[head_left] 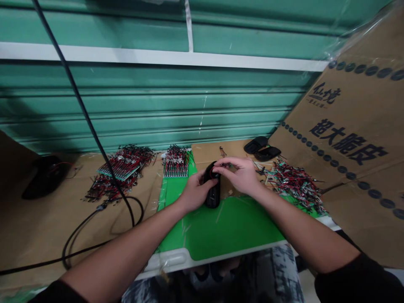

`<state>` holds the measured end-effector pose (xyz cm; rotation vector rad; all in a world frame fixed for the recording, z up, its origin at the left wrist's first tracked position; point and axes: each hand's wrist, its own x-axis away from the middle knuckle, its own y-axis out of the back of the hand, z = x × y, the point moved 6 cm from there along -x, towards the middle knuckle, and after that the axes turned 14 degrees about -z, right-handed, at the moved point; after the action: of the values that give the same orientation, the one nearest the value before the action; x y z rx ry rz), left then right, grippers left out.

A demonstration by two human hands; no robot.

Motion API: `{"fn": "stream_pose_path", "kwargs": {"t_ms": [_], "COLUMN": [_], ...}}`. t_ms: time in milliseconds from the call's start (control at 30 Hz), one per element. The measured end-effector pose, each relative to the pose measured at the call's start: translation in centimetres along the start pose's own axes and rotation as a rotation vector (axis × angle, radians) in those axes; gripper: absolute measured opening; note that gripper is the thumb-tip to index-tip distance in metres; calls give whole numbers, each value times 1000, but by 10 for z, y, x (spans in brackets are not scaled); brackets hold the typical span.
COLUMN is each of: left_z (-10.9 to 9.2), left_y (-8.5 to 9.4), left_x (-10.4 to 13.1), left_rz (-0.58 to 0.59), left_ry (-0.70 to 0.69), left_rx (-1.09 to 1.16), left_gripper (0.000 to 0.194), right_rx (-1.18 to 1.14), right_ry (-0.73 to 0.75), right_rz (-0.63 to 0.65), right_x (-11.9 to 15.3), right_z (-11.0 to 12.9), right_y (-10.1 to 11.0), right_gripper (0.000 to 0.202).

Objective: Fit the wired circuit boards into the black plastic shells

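Observation:
A long black plastic shell (213, 197) stands out against the green board (233, 227) in the middle. My left hand (197, 191) grips its left side, the thumb lying across it. At its upper end my right hand (241, 174) pinches a thin wire (222, 165), reddish and dark; its exact ends are too small to tell. Behind my left hand lies a panel of small circuit boards with red and black wires (176, 162). To the right of my right hand is a loose heap of wired boards (295, 183).
More wired boards (123, 166) are stacked at the left, near a black cable (85, 111) that loops over the cardboard. Black shells (261, 148) lie at the back right, another (46, 176) far left. A cardboard box (353, 139) walls the right side.

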<state>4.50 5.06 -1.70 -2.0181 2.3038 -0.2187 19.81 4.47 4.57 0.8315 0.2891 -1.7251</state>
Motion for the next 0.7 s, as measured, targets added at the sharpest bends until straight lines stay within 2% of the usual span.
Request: {"fn": "stream_pose_path", "kwargs": {"t_ms": [133,333,500,700], "left_z": [-2,-4,-8,-10], "left_y": [-1,0,1,1], "left_x": [1,0,1,1], "left_rz": [9,-19,-49,-62], "left_ry": [-3,31,82,82], "left_rx": [-14,6,68,77], "left_gripper": [37,31,40,44], "right_rx": [5,139,167,224], "right_ry": [115,354,372,390], "right_rz": [20,-21,8,58], "right_x": [0,-2,-3,-3], "right_z": [6,17,15,15], "right_y": [-1,4,4,3], "right_gripper": [5,5,6,10]}}
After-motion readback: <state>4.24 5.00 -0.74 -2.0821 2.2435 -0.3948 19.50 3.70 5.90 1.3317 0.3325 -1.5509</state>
